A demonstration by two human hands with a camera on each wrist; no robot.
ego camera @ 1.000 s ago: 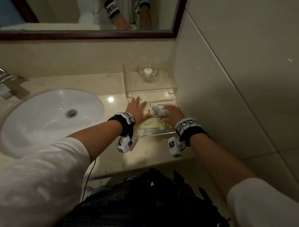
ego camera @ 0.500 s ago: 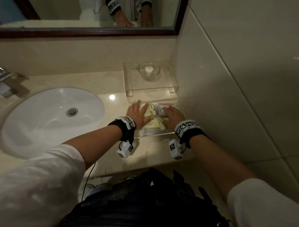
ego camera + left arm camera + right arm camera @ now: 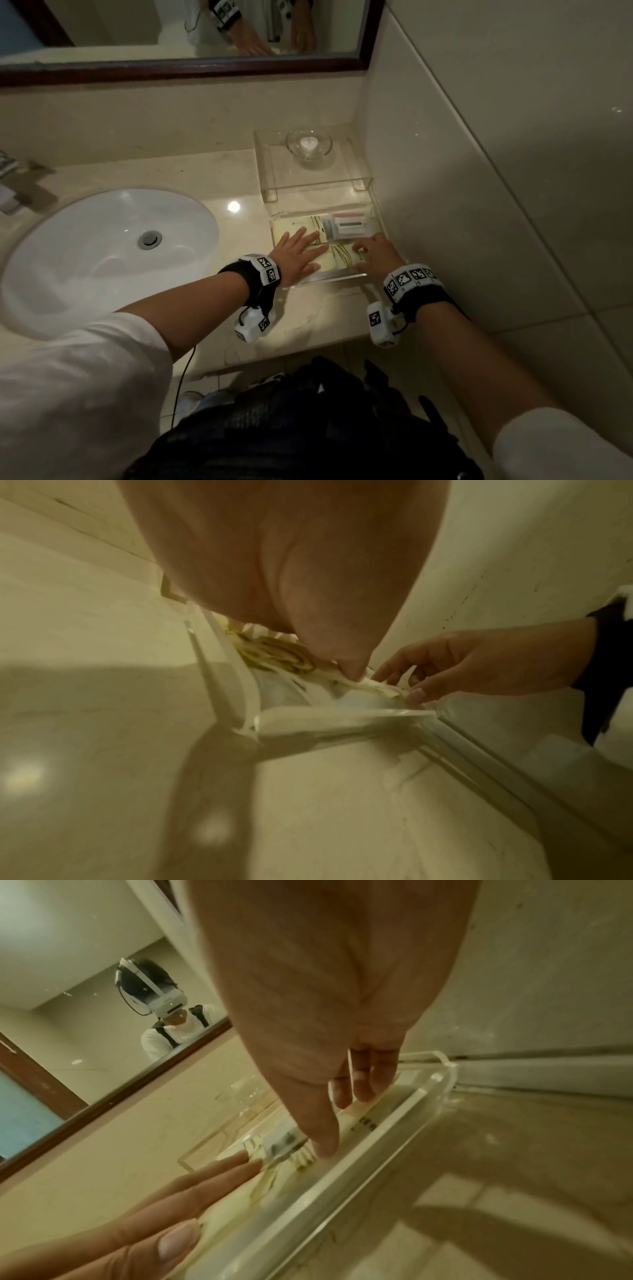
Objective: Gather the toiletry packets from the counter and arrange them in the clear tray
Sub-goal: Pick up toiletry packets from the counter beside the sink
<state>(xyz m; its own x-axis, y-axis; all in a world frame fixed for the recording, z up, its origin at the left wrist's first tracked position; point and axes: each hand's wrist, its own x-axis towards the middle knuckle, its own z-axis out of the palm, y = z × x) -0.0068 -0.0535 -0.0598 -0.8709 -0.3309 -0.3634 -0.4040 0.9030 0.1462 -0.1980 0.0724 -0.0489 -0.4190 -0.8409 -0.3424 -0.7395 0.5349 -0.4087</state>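
The clear tray [image 3: 329, 275] sits on the counter against the right wall. Flat yellow packets [image 3: 291, 228] cover its floor, and white and pink packets [image 3: 347, 224] lie at its far right. My left hand [image 3: 301, 248] lies flat on the yellow packets with straight fingers. My right hand [image 3: 368, 251] reaches into the tray's near right part, fingertips down on a packet edge. In the right wrist view its fingers [image 3: 359, 1091] rest on a white packet, and the left hand [image 3: 178, 1199] lies flat beside it. The left wrist view shows the tray corner [image 3: 342, 715] and the right hand [image 3: 445, 669].
Behind the tray stands a clear raised shelf [image 3: 352, 180] carrying a glass dish [image 3: 309, 144]. A white sink [image 3: 102, 253] fills the counter's left, with a faucet [image 3: 10, 192] at the edge. The tiled wall [image 3: 479, 205] is close on the right, and a mirror [image 3: 171, 31] hangs above.
My right hand has drawn back from the white packets at the tray's far right to its near right part. The left hand stays flat on the yellow packets.
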